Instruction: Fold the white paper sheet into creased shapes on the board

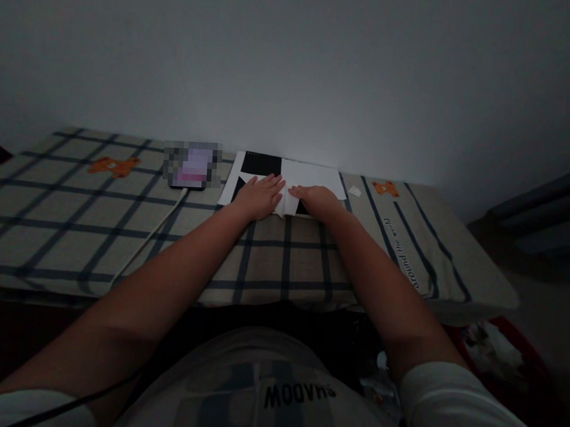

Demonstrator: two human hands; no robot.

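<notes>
In the head view, we see an open paper booklet [312,172], white with black panels, lying on a checked cloth [266,257] close to the pale wall [292,67]. Our left hand [258,199] rests on its left part, palm down, the fingers stretched out flat and only slightly apart, gripping nothing. Our right hand [321,201] lies over the lower right part, its visible fingers pointing toward the left hand; the light is dim, and we cannot tell whether its hidden fingers pinch the paper. Between the two hands, just apart at their tips, a creased white strip [290,204] runs down to the booklet's near edge. To the left lies a phone [192,169], its screen pixelated, with a pale cable [153,231] trailing toward us. A small white scrap [355,191] sits just right of the booklet, near an orange bear print [385,189].
</notes>
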